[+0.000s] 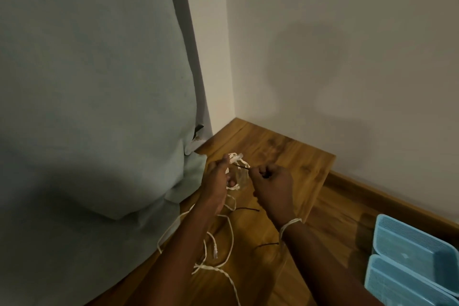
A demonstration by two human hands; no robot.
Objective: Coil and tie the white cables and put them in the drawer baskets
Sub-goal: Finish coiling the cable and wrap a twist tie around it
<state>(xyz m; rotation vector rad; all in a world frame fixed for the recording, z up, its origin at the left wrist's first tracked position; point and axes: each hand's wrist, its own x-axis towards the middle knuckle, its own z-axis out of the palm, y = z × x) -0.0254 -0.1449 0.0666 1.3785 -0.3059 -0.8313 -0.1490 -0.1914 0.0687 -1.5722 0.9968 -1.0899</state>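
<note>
My left hand (218, 179) holds a small coil of white cable (237, 160) above the wooden surface, its fingers curled round the loops. My right hand (272, 181) pinches a thin black tie (243, 167) that runs to the coil. Loose white cable (231, 238) trails down from the coil across the wood, with a clear plug (215, 252) on one end. Another black tie (248, 209) lies on the wood below my hands. Two light blue baskets (412, 263) stand at the lower right.
A pale green cloth (94, 107) covers the whole left side and hangs over the wood. The wooden top (293, 156) ends at a corner near the white wall (347, 57). A white band (289, 225) wraps my right wrist. A further black tie (268, 245) lies by my right forearm.
</note>
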